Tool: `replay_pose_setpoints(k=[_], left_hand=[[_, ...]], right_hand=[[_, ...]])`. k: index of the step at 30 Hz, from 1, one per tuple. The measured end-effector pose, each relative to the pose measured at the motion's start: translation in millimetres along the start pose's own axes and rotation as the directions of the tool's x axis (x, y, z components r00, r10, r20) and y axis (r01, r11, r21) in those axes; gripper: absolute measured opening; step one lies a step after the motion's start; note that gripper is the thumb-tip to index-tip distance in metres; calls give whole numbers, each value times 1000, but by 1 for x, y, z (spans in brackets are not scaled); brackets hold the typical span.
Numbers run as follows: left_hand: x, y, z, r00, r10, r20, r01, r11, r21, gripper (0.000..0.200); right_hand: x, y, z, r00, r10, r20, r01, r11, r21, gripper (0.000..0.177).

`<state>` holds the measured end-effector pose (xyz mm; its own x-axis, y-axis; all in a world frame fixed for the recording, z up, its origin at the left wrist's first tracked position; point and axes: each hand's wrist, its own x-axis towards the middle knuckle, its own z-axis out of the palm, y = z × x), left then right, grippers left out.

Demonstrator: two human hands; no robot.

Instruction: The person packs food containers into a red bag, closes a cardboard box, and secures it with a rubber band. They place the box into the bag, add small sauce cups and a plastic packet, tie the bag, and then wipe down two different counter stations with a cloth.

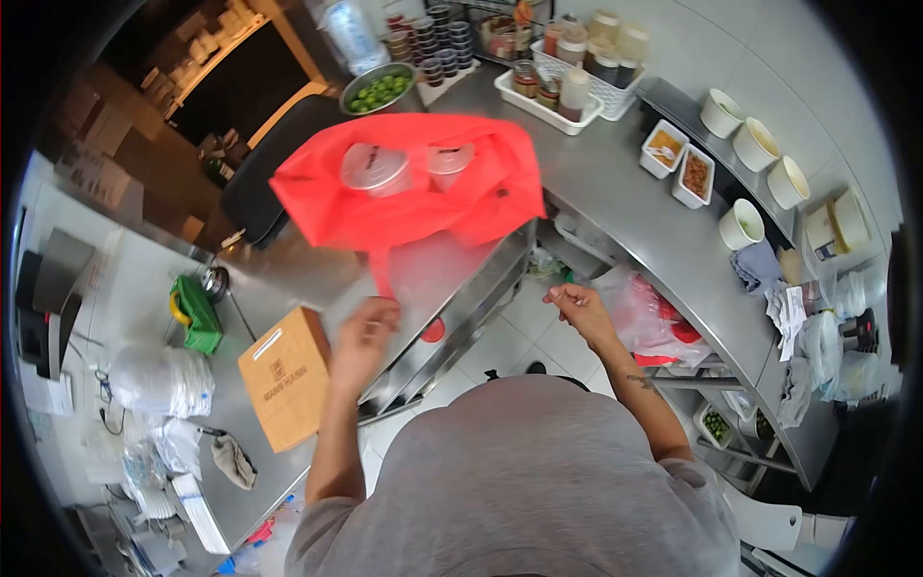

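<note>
A red fabric bag [317, 207] lies spread on the steel counter, its mouth open toward the top. Inside it are two round tubs with clear lids, a larger tub [375, 169] and a smaller tub [448, 165], each with dark marks on the lid. From the bag's near side a red strap [381, 272] runs down to my left hand [365, 337], whose slightly blurred fingers are closed at the strap's end. My right hand [582, 310] hangs over the floor gap, apart from the bag, with fingers curled together and nothing visible in them.
A brown printed box [286, 377] sits on the counter left of my left hand. Behind the bag are a bowl of green limes [378, 93] and stacked sauce cups [440, 43]. Along the right counter stand food trays [694, 177] and white tubs [741, 226]. Plastic bags [639, 317] fill a lower shelf.
</note>
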<state>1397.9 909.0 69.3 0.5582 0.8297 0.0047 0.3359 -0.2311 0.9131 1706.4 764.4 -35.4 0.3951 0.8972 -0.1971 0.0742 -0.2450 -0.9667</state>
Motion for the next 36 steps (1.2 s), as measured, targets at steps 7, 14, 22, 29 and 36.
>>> replay_pose_setpoints(k=[7,14,22,29,36], left_hand=[[83,-61,186,857,123,501,-271,933,236,15],[115,-62,229,884,96,458,-215,953,215,15],[84,-82,229,835,-17,550,-141,960,243,14],[66,-97,191,890,-183,419,80,965,251,16],[66,-98,186,905,-183,384,103,970,220,16]], right_hand=[[0,20,-62,990,89,-106,-69,982,178,24],[68,38,-37,993,120,16,-120,952,283,15],[178,51,21,900,426,94,-359,600,715,20],[228,86,76,891,450,-61,-129,379,916,20],[221,74,80,919,359,-165,-31,481,876,16]])
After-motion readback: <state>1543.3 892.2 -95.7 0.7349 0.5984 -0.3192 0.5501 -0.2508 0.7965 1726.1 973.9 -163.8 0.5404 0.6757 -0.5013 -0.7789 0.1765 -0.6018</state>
